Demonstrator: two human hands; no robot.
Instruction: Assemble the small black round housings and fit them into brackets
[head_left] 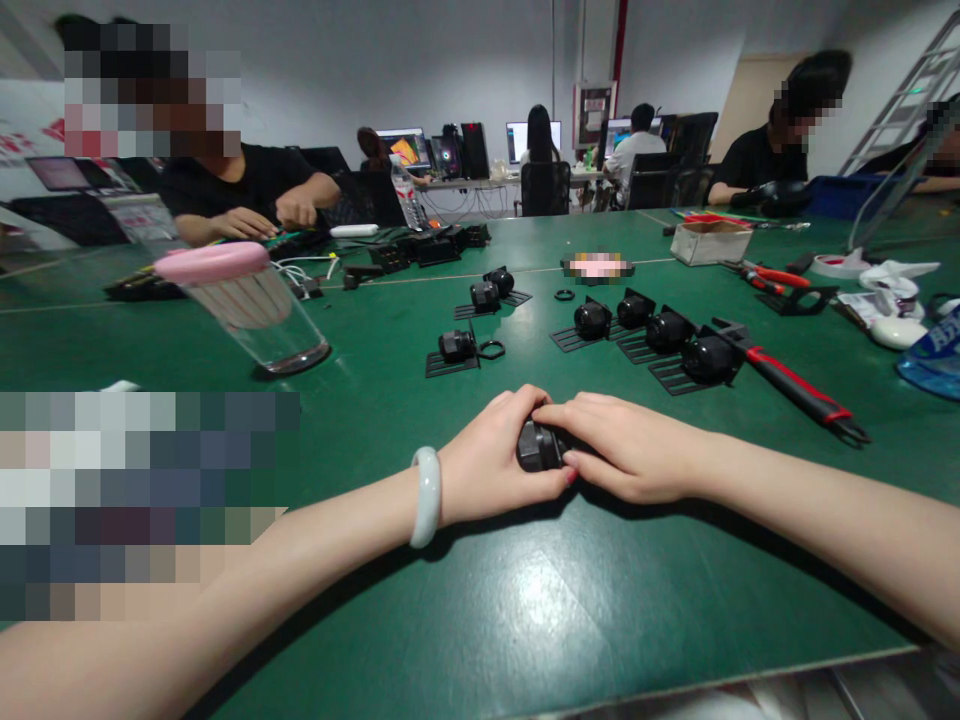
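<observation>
My left hand [499, 455] and my right hand [626, 450] meet in the middle of the green table [525, 600], both closed round one small black plastic part [538, 447] that rests on the tabletop. Most of the part is hidden under my fingers. A pale bangle [426, 496] sits on my left wrist. Beyond my hands lie several similar black round parts on ribbed black bases [455, 350], [592, 322], [705, 360], and a loose black ring [492, 349].
A clear cup with a pink lid [240, 305] stands at the left. A red-handled black wrench [795, 385] lies at the right, red pliers [772, 275] and a cardboard box [709, 242] farther back. Other people sit and work around the table and at desks behind.
</observation>
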